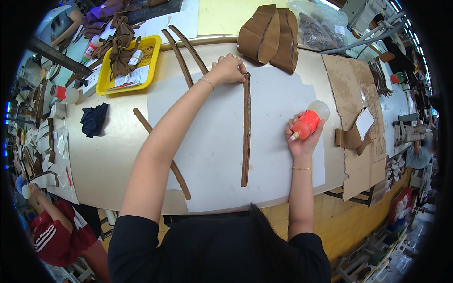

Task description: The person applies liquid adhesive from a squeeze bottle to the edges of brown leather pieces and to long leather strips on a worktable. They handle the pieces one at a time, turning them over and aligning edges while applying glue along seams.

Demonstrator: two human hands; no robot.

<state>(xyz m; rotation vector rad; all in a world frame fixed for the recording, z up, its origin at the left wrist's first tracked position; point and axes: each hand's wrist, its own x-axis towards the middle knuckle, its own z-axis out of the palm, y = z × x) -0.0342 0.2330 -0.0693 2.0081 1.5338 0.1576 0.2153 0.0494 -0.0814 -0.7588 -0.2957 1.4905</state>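
A narrow brown strip [246,132] lies lengthwise on the white sheet [212,165] in front of me, with a glossy line along one edge. My left hand [229,70] is closed at its far end, fingertips pinching the tip. In my right hand [302,137], fingers wrap round a squeeze bottle [306,123] with a red body, a clear rounded end and a pale nozzle, tilted toward the lower left. It is held to the right of the strip. Two more brown strips [179,59] lie beyond my left forearm, and another strip [180,181] passes beneath that arm.
A yellow tray [100,87] with brown pieces and rubber bands stands at the far left, near dark cloth [94,120]. Wide brown panels [269,40] lie at the far edge. Torn cardboard [351,94] covers the right side. Another person [61,231] works at lower left.
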